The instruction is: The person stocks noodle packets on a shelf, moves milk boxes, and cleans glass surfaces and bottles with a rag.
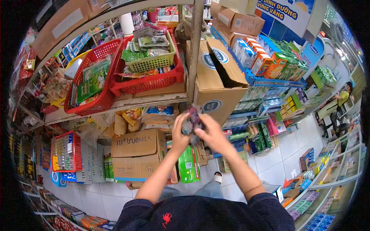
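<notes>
In the middle of the head view, my left hand (180,133) and my right hand (210,133) come together around a small dark purple packet (194,115) with clear, shiny plastic. The fingers of both hands are closed on it, and its lower part is blurred. Just behind the hands stands an open cardboard carton (219,102) with blue oval labels. To the left of them, a wooden shelf (154,101) carries a red basket (154,85) with a light green basket (152,65) of sachets inside it.
Another red basket (94,104) sits on the shelf's left. Below are a trueMILK carton (135,163), a green box (189,165) and a red crate (78,154). Drink cartons (262,61) fill racks at right. A person (342,98) is at far right. Shelves (327,184) line the lower right.
</notes>
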`<act>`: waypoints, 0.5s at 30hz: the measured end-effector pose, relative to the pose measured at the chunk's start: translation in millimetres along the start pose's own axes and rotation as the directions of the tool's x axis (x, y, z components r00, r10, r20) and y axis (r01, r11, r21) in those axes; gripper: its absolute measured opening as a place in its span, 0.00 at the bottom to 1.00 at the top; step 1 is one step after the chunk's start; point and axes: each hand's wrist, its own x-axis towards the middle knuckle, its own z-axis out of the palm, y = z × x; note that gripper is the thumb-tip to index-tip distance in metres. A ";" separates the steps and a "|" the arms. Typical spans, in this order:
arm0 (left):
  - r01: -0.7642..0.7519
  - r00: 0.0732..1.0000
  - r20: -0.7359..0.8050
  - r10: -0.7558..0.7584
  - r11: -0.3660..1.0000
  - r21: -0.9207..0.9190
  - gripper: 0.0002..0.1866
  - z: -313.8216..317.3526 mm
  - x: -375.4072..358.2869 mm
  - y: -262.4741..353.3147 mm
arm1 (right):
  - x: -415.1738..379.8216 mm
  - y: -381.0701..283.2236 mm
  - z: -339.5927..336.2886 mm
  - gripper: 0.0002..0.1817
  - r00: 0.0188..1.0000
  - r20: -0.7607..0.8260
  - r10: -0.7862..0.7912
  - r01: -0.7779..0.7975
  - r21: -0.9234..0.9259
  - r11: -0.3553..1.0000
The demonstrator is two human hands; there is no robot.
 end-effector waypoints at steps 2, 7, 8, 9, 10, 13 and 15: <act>0.032 0.996 -0.077 -0.037 0.997 -0.063 0.30 -4.4 21.5 -7.4 | 15.4 -10.1 -27.8 0.20 0.944 -0.166 -0.286 0.197 -0.414 0.889; 0.031 0.995 -0.087 -0.043 0.991 -0.129 0.30 17.1 64.4 -33.0 | 74.4 -2.0 -64.9 0.21 0.798 -0.360 -0.483 0.061 -0.750 0.659; 0.082 0.995 -0.050 -0.089 0.989 -0.125 0.30 29.1 59.6 -35.7 | 77.8 9.3 -58.8 0.21 0.799 -0.349 -0.489 0.071 -0.754 0.653; 0.181 0.976 -0.068 -0.206 0.946 -0.270 0.31 38.0 55.6 -42.6 | 80.9 24.5 -51.3 0.21 0.836 -0.282 -0.471 0.031 -0.833 0.553; 0.214 0.971 -0.051 -0.232 0.947 -0.239 0.31 40.4 52.7 -48.1 | 86.2 31.1 -47.0 0.21 0.871 -0.218 -0.441 -0.002 -0.898 0.441; 0.321 0.944 -0.027 -0.330 0.932 -0.170 0.30 51.1 27.4 -79.3 | 89.7 53.0 -44.4 0.21 0.822 -0.247 -0.512 0.002 -0.900 0.437; 0.388 0.919 -0.015 -0.393 0.913 -0.130 0.30 61.6 1.5 -115.2 | 95.1 59.6 -42.7 0.19 0.769 -0.268 -0.581 0.007 -0.904 0.427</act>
